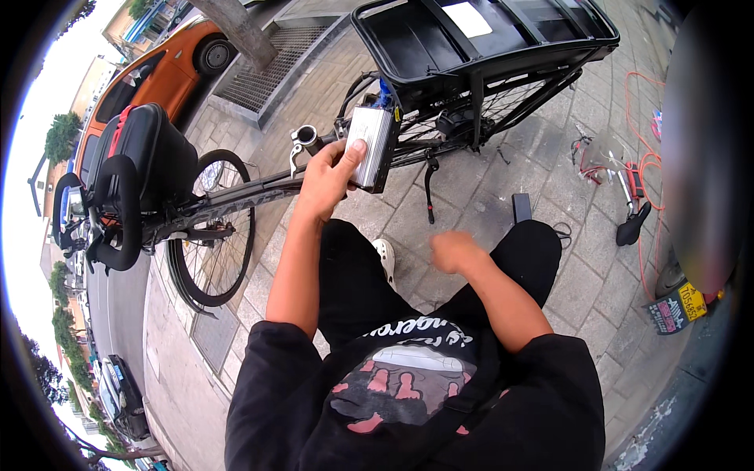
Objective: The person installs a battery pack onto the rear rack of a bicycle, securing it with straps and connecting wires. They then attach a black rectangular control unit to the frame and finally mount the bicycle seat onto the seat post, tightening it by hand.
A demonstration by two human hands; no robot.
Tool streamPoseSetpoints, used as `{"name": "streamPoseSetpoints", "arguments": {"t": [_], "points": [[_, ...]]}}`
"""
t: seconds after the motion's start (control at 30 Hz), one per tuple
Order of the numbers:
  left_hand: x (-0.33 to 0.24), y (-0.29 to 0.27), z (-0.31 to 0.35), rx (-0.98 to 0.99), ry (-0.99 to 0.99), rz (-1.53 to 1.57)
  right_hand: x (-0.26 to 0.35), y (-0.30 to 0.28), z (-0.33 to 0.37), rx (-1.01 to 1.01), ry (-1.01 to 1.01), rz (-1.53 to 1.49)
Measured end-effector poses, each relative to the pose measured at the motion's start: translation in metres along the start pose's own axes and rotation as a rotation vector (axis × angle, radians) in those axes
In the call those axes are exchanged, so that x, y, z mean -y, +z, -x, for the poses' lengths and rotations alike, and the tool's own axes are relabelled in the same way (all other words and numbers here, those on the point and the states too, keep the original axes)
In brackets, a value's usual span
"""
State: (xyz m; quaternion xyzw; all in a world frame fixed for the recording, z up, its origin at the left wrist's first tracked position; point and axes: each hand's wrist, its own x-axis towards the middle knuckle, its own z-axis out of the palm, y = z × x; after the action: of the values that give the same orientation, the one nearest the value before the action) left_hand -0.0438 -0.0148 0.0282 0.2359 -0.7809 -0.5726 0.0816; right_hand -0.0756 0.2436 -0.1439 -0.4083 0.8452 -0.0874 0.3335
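Observation:
My left hand (328,180) grips a silver, finned metal controller box (371,141), thumb across its front face. The box is held up against the frame of an electric bicycle (259,188). A blue connector or wire bundle (385,93) shows just above the box. Beside my left hand is the open seat tube (307,135) with its quick-release lever (296,161). My right hand (455,251) hovers by my right knee, away from the bicycle. Its fingers are curled in, and nothing shows in them.
A black rear rack (503,59) spans the top. The kickstand (430,188) points down to the paving. Near my right knee lie a dark box (521,208) and scissors (563,233). Further right are a saddle (633,226), tools and an orange cord (653,161). An orange car (149,86) stands far left.

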Motion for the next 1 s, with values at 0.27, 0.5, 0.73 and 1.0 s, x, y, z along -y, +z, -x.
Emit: {"name": "streamPoseSetpoints", "arguments": {"t": [0.27, 0.5, 0.73, 1.0], "points": [[0.043, 0.008, -0.025, 0.222, -0.245, 0.900, -0.027, 0.024, 0.013, 0.011, 0.086, 0.068], [0.057, 0.008, -0.038, 0.061, -0.231, 0.840, -0.025, 0.031, 0.023, 0.076, 0.175, 0.030], [0.056, 0.013, -0.039, 0.147, -0.188, 0.851, -0.050, 0.049, 0.003, 0.112, 0.106, -0.041], [0.048, 0.011, -0.036, 0.144, -0.141, 0.898, -0.144, 0.073, -0.023, -0.001, 0.715, -0.206]]}}
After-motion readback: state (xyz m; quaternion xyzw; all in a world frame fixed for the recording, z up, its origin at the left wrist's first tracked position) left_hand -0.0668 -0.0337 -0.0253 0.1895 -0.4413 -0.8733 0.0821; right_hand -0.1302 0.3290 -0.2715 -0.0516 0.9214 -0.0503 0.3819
